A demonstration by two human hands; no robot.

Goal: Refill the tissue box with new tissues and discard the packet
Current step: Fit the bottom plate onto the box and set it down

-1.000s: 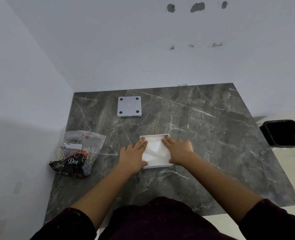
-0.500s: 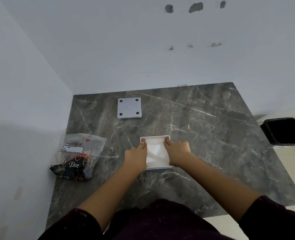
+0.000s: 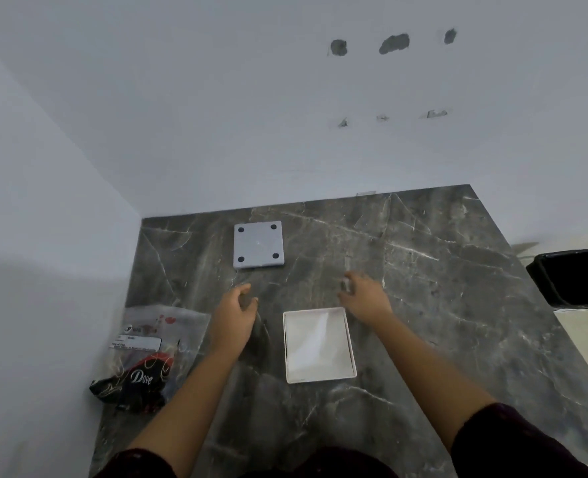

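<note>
My left hand [image 3: 233, 322] hovers at centre frame with fingers loosely curled around nothing; my right hand [image 3: 365, 297], just right of it, is spread open, equally empty. Between and slightly below them the white tissue box [image 3: 319, 345] lies open on the grey marble table [image 3: 441, 305], white tissues [image 3: 311, 343] filling it. The box's grey lid [image 3: 258, 244], four dark dots at its corners, rests above, toward the wall. The crumpled plastic packet [image 3: 144, 357] sits at lower left; a black bin [image 3: 574, 278] stands at the right edge.
</note>
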